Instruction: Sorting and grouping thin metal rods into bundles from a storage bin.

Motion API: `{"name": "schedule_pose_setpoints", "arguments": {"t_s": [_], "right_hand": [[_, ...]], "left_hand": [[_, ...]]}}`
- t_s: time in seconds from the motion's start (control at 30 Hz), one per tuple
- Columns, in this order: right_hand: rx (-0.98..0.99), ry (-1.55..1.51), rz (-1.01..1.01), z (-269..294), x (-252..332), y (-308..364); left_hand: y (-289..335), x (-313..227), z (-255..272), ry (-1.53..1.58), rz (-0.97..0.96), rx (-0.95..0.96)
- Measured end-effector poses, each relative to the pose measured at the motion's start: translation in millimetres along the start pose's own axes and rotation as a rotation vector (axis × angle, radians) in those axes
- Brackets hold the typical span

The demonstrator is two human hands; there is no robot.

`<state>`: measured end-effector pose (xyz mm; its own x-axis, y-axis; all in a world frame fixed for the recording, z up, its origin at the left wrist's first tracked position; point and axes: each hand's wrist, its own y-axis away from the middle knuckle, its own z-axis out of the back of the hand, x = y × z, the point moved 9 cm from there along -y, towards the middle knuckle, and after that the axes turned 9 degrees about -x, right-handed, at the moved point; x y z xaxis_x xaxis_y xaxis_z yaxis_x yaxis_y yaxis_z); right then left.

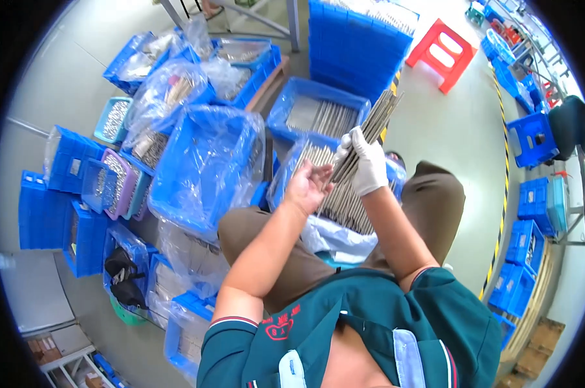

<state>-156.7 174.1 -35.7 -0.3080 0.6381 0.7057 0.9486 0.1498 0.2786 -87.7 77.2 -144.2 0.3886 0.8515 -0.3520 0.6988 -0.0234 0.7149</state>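
My right hand (pixel 368 165), in a white glove, is closed around a bundle of thin grey metal rods (pixel 380 118). The bundle slants up and to the right. My bare left hand (pixel 310 187) is beside the bundle's lower end, palm turned up and fingers apart; whether its fingertips touch the rods I cannot tell. Below both hands, between my knees, many similar metal rods (pixel 347 208) lie side by side in a container lined with plastic film (pixel 337 237). Just beyond it stands a blue bin (pixel 281 110) with more rods in it.
A large blue bin (pixel 192 169) lined with clear plastic stands to my left. Around it are more blue bins and small baskets (pixel 114 119) of little metal parts. Stacked blue crates (pixel 357 52) and a red stool (pixel 442 55) stand ahead. Blue crates (pixel 533 139) line the right side.
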Motion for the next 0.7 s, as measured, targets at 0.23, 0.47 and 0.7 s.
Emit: {"name": "schedule_pose_setpoints", "arguments": {"t_s": [0.23, 0.47, 0.7], "right_hand": [[0.062, 0.370, 0.128, -36, -23, 37], [0.139, 0.613, 0.011, -7, -2, 23], [0.399, 1.138, 0.325, 2, 41, 19]], "left_hand": [[25, -23, -66, 0.280, -0.089, 0.481], [21, -76, -32, 0.270, -0.262, 0.122], [50, -107, -26, 0.018, -0.405, 0.118]]}}
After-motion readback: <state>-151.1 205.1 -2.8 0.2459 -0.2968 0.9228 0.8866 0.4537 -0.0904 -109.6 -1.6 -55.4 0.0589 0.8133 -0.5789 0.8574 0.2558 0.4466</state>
